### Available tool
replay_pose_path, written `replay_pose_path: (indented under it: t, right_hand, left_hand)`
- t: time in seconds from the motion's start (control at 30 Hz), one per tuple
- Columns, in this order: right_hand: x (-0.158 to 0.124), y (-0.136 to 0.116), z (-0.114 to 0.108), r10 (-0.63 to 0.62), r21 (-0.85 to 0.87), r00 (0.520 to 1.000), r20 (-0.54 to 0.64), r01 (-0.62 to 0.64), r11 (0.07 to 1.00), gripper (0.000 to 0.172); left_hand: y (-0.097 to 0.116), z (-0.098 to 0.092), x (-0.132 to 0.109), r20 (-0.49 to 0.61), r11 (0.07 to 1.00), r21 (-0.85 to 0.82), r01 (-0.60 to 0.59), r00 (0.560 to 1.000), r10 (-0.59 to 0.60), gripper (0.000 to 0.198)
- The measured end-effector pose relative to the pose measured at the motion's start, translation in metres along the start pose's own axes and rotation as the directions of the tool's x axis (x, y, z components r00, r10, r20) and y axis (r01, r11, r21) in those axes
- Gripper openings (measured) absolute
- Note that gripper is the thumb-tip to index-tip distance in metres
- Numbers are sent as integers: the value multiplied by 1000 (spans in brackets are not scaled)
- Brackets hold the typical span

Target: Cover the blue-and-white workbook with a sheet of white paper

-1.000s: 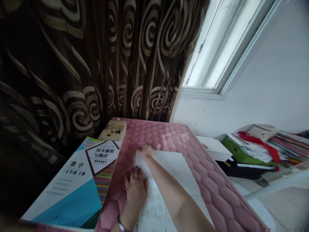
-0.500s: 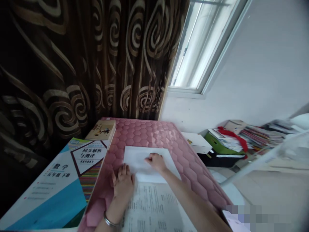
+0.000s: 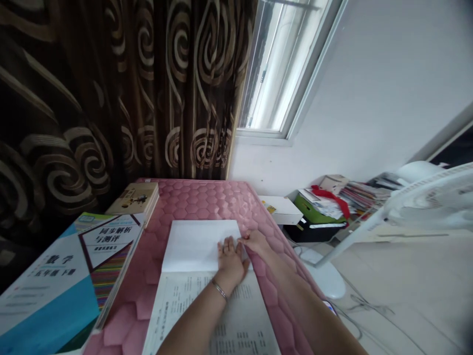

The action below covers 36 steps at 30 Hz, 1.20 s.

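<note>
A blank white sheet of paper [image 3: 195,244] lies over the upper part of a printed paper [image 3: 188,291] on the pink quilted surface; whether they are joined I cannot tell. My left hand [image 3: 231,261], with a silver bracelet at its wrist, presses flat on the right side of the white sheet, fingers stretched out. Just right of it, my right hand [image 3: 256,242] has its fingers closed in a pinch at the sheet's right edge. Both forearms cross over the lower right of the printed paper.
Workbooks [image 3: 66,276] and a stack of tan books [image 3: 135,198] line the left side by a dark curtain [image 3: 155,98]. Beyond the pink quilted surface [image 3: 195,199], at right, are a white box [image 3: 283,211], a green container [image 3: 314,209] of papers and a white fan [image 3: 417,197].
My left hand has gone from the paper's left edge across to its right side. My right hand has shifted from the sheet's middle to its right edge. The view has turned right.
</note>
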State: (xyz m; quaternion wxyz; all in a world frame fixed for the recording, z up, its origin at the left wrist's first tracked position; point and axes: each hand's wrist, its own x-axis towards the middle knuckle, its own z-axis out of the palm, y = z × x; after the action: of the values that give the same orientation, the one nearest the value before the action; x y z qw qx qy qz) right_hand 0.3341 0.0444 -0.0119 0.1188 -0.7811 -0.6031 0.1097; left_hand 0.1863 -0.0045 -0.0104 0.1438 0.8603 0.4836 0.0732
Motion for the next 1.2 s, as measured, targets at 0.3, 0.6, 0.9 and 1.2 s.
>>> replay_pose_path:
  t: [0.3, 0.6, 0.9, 1.2]
  right_hand:
    - [34, -9, 2, 230, 34, 973, -31, -229, 973, 45]
    - [65, -23, -1, 331, 54, 942, -47, -329, 943, 53]
    - [22, -20, 9, 225, 78, 972, -67, -220, 972, 35]
    - [9, -21, -4, 281, 262, 959, 23, -277, 924, 21]
  left_hand:
    - [-4, 5, -3, -23, 1000, -9, -2, 1000, 2, 63]
    - [-5, 8, -2, 2, 999, 37, -21, 1000, 21, 65]
    - [-7, 5, -7, -72, 999, 19, -37, 997, 39, 64]
    - [-114, -18, -101, -208, 962, 147, 229, 958, -196, 60]
